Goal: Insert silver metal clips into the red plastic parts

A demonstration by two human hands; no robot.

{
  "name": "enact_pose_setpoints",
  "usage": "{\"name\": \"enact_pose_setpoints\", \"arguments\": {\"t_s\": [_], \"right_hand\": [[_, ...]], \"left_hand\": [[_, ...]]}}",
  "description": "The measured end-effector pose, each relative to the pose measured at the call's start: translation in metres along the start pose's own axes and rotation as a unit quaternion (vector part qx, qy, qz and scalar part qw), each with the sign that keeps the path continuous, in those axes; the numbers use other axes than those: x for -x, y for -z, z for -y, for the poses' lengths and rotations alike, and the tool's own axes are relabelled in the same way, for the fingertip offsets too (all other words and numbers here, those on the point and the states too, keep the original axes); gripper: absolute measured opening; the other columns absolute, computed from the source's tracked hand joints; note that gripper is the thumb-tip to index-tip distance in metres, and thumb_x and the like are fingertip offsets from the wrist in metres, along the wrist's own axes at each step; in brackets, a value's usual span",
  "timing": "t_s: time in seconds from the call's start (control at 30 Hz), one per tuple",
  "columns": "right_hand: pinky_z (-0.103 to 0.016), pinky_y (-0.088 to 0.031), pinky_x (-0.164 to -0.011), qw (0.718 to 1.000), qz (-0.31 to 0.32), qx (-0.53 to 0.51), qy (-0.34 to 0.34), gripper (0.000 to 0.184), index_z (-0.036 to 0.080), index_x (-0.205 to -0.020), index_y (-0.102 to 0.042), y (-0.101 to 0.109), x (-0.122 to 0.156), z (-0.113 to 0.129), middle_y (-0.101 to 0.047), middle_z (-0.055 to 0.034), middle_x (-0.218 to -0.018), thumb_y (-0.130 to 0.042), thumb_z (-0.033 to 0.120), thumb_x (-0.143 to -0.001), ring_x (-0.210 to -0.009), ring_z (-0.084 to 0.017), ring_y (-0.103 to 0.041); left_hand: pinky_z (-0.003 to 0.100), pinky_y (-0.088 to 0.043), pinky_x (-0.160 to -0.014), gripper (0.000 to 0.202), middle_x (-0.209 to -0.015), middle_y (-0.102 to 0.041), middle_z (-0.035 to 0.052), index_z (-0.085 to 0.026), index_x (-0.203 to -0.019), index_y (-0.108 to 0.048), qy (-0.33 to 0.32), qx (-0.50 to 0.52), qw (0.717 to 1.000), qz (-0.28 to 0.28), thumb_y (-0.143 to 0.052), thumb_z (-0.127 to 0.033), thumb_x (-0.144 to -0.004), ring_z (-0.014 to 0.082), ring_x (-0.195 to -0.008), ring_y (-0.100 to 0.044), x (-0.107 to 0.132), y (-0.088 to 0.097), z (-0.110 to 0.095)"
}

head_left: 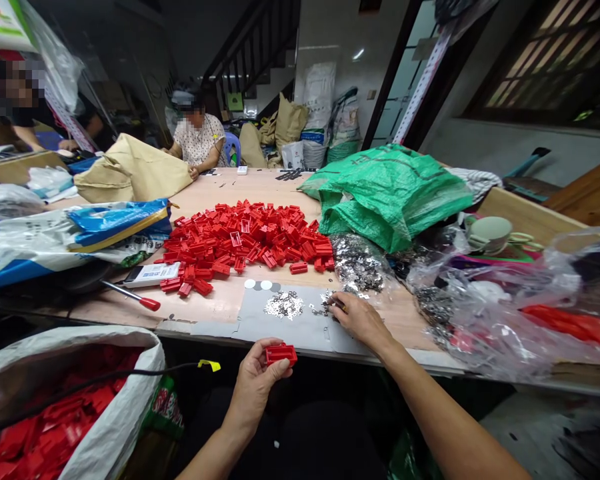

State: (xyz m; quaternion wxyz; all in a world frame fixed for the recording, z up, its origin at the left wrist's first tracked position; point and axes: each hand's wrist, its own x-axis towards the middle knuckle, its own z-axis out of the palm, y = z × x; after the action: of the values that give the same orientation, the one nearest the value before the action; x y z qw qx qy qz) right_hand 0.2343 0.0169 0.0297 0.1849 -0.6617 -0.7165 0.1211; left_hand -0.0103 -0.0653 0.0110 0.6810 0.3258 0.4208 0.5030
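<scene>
L hand point(254, 390) up (red piece point(281, 355) held)

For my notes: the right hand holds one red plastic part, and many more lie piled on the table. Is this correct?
No: the head view shows the left hand holding the red plastic part, not the right hand. The pile on the table is right.

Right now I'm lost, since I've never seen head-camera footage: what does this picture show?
This picture comes from a camera worn on a person's head, looking down at their two bare hands. The left hand holds a red plastic part. The right hand is beside small metal bits on a grey card. On the wooden table lie a heap of red parts and a pile of metal pieces. Another person sits across the table.
</scene>
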Motion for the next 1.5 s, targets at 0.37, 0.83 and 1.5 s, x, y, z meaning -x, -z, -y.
{"name": "enact_pose_setpoints", "arguments": {"t_s": [0.37, 0.83, 1.5], "right_hand": [[-0.030, -0.044, -0.076, 0.985, -0.001, -0.170, 0.003, 0.018, 0.021, -0.088, -0.065, -0.005, -0.004, -0.003, -0.070, -0.0029, -0.090, -0.053, 0.033, -0.083, -0.084, -0.021, -0.062], [-0.023, -0.025, -0.046, 0.898, 0.113, -0.425, -0.001, 0.030, 0.016, -0.086, -0.059, 0.019, 0.017, 0.035, -0.042, 0.0061, -0.060, -0.063, 0.045, -0.079, -0.048, -0.008, -0.032], [-0.028, -0.043, -0.065, 0.964, -0.041, -0.260, 0.032, 0.017, 0.020, -0.088, -0.058, -0.004, 0.026, 0.004, -0.062, -0.0037, -0.083, -0.059, 0.036, -0.083, -0.074, -0.019, -0.058]], "left_hand": [[0.031, -0.055, -0.075, 0.041, -0.087, -0.071, 0.0066, -0.016, -0.100, -0.063, 0.004, 0.001, 1.000, -0.006, -0.079, -0.033, -0.066, 0.0198, -0.081, -0.067, 0.000, 0.001, 0.000], [0.033, -0.055, -0.069, 0.037, -0.079, -0.062, 0.0041, -0.014, -0.081, -0.062, 0.028, 0.003, 0.998, 0.059, -0.072, -0.047, -0.070, 0.0155, -0.072, -0.062, -0.051, -0.049, -0.017], [0.025, -0.053, -0.062, 0.024, -0.065, -0.062, 0.0008, -0.017, -0.069, -0.061, -0.098, -0.250, 0.963, 0.030, -0.056, -0.038, -0.079, 0.0134, -0.064, -0.059, -0.067, -0.047, -0.008]]}}
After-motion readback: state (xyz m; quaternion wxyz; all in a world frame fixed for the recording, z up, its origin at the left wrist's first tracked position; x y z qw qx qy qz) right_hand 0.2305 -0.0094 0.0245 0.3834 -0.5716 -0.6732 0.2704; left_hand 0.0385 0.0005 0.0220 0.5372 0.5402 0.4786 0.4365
